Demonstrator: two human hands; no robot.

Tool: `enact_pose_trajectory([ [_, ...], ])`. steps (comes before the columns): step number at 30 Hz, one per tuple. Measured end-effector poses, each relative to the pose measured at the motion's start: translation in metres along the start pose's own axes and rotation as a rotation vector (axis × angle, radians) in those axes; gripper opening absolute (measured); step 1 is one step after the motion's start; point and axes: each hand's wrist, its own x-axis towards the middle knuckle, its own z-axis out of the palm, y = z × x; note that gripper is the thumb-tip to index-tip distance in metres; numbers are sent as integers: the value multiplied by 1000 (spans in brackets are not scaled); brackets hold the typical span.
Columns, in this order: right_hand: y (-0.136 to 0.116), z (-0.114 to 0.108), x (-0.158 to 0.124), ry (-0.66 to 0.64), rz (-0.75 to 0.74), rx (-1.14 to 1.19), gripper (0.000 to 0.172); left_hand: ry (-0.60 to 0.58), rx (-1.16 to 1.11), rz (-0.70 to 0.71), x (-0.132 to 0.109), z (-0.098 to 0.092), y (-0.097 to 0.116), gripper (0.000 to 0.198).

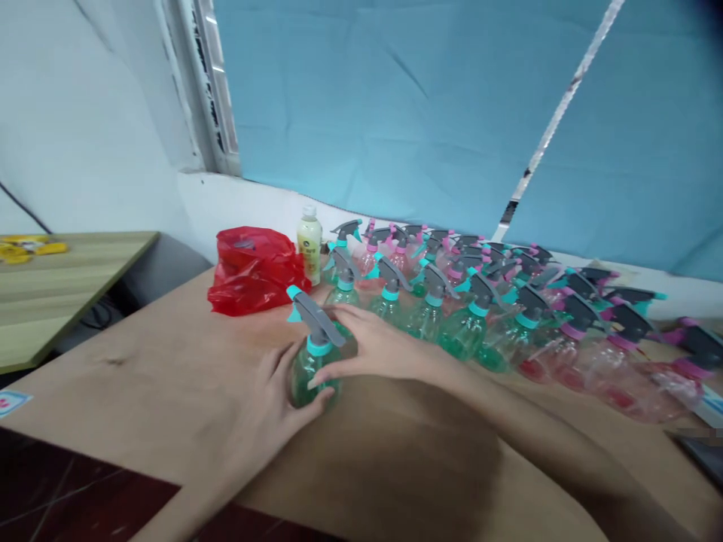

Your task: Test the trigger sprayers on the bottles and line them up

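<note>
A green spray bottle (312,360) with a grey trigger head and teal collar stands on the brown table (169,361), a little in front of the rest. My left hand (271,406) cups its lower body from the near side. My right hand (376,348) wraps round it from the far right, fingers curled at its shoulder. Both hands touch the same bottle. Behind it stand several rows of like spray bottles (480,316), green ones with teal collars and pink ones with magenta collars.
A red plastic bag (254,271) lies at the back left of the table, with a small pale drink bottle (309,245) beside it. A second wooden table (56,286) stands to the left. A blue curtain (452,113) hangs behind.
</note>
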Motion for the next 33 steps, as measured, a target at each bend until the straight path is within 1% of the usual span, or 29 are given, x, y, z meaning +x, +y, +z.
enact_pose_trajectory([
  [1, -1, -6, 2, -14, 24, -36, 72, 15, 17, -18, 1, -2, -9, 62],
  [2, -2, -13, 3, 4, 51, -70, 67, 21, 21, -20, 4, -4, -18, 63],
  [3, -3, -18, 5, 41, 63, -99, 58, 70, 14, -11, 7, -4, -27, 65],
  [4, -3, -23, 8, 79, 48, -126, 46, 80, 0, 8, 11, -4, -36, 65],
  [5, -2, -28, 12, 147, 40, -157, 37, 81, -23, 28, 15, -4, -44, 64],
  [6, 0, -32, 16, 217, 30, -203, 31, 86, -40, 41, 21, -3, -51, 63],
  [8, 8, -37, 27, 326, 43, -346, 26, 81, -49, 21, 33, -3, -62, 62],
  [9, 13, -39, 33, 368, 61, -433, 25, 61, -50, -4, 39, -3, -66, 62],
  [10, 19, -40, 40, 383, 94, -520, 25, 49, -50, -11, 45, -3, -68, 62],
  [13, 38, -40, 60, 381, 217, -727, 36, 23, -28, -25, 63, -6, -71, 67],
  [15, 48, -39, 71, 333, 292, -780, 46, -4, -10, -30, 73, -8, -71, 65],
  [16, 52, -38, 76, 318, 301, -786, 47, -13, 0, -32, 78, -9, -71, 64],
  [19, 57, -33, 85, 286, 288, -784, 43, -21, 37, -46, 90, -11, -75, 66],
  [22, 56, -29, 88, 269, 267, -787, 37, -19, 65, -72, 98, -11, -81, 71],
  [24, 54, -27, 89, 262, 254, -785, 36, -24, 72, -81, 102, -10, -85, 74],
  [28, 47, -25, 87, 251, 224, -778, 38, -37, 66, -91, 103, -9, -88, 76],
  [33, 40, -22, 80, 239, 196, -761, 43, -51, 41, -89, 100, -14, -82, 71],
])
